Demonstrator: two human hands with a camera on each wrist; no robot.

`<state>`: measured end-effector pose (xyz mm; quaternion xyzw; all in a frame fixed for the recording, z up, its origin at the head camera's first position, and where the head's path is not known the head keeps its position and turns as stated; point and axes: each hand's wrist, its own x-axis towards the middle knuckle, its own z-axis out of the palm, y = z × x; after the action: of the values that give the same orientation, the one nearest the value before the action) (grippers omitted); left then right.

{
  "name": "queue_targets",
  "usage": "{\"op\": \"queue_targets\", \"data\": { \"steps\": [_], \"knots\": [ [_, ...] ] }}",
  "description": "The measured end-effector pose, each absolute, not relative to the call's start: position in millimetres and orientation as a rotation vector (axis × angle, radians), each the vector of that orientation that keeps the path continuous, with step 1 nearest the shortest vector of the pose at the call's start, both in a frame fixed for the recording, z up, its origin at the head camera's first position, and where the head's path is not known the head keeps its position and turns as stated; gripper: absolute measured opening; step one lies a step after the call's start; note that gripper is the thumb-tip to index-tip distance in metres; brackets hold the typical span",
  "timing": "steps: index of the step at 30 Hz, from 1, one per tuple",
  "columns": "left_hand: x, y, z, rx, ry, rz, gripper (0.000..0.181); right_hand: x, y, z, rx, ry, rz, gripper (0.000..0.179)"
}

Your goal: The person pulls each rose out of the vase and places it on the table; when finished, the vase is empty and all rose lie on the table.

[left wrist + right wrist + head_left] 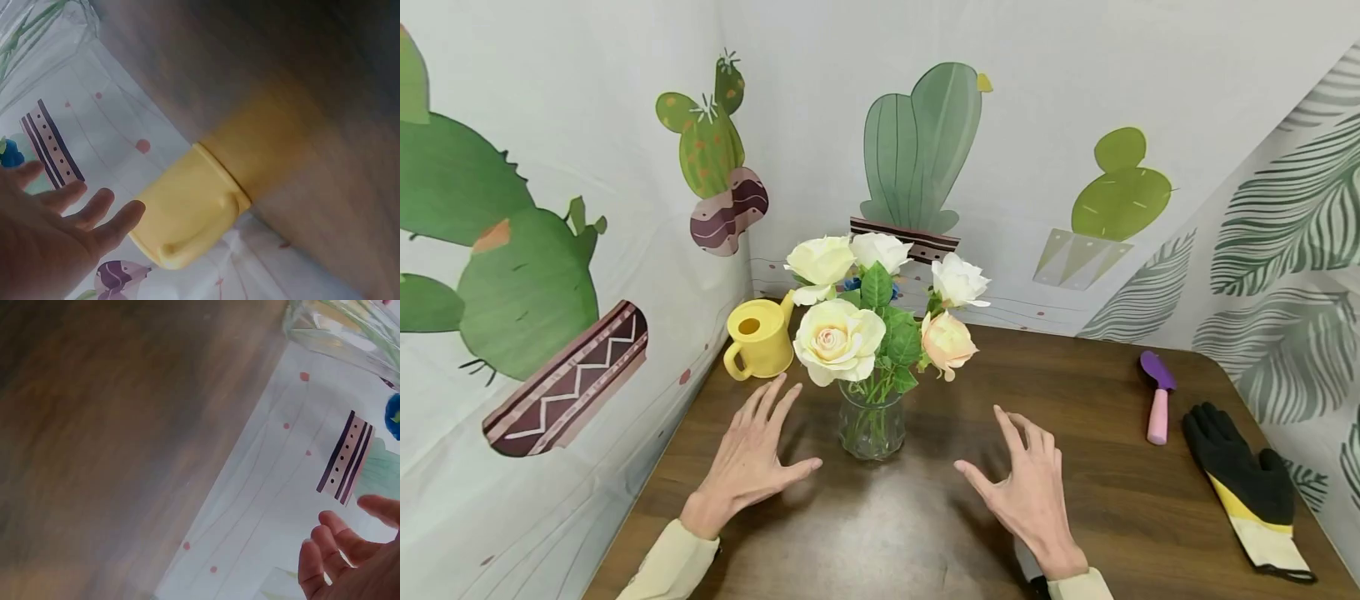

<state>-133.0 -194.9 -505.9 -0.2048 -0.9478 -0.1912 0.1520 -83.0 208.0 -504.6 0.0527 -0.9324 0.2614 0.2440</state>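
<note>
A clear glass vase (871,421) stands upright on the table, filled with white, cream and peach roses (839,340) on green leafy stems. To its left is my left hand (751,454), fingers spread and thumb turned toward the glass, touching nothing. My right hand (1024,483) hovers on the vase's other side, likewise spread and apart from it. Just beyond the left fingertips sits a yellow watering can (758,340); its handle side shows in the left wrist view. Part of the vase (340,334) appears at the top of the right wrist view.
On the right of the brown wooden table (880,542) lies a small trowel (1159,408) with purple blade and pink handle. Beside it, near the right edge, is a black, yellow and white work glove (1247,483). A cactus-print cloth (1037,83) hangs behind and along the left.
</note>
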Motion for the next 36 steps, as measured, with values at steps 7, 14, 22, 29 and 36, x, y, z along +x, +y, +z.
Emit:
{"op": "queue_targets", "data": {
  "steps": [7, 14, 22, 29, 36],
  "knots": [
    [-132.2, -181.2, -499.3, -0.523, -2.663, -0.799, 0.11, -84.4, 198.5, -492.0, 0.059, -2.398, 1.048, 0.071],
    [-134.3, -164.3, -493.4, -0.431, -2.64, -1.101, 0.103, -92.3, 181.2, -480.0, 0.034, -2.219, 1.343, 0.034],
    [-144.4, -147.1, -494.4, -0.405, -2.507, -1.432, 0.083, -106.2, 155.9, -466.0, -0.001, -2.07, 1.715, 0.02],
    [-154.7, -128.4, -500.0, -0.428, -2.491, -1.507, 0.082, -122.3, 138.6, -458.9, 0.026, -2.049, 1.888, 0.02],
    [-162.3, -113.1, -503.5, -0.419, -2.475, -1.588, 0.086, -140.5, 123.2, -456.3, -0.036, -2.021, 2.061, 0.021]
  ]
}}
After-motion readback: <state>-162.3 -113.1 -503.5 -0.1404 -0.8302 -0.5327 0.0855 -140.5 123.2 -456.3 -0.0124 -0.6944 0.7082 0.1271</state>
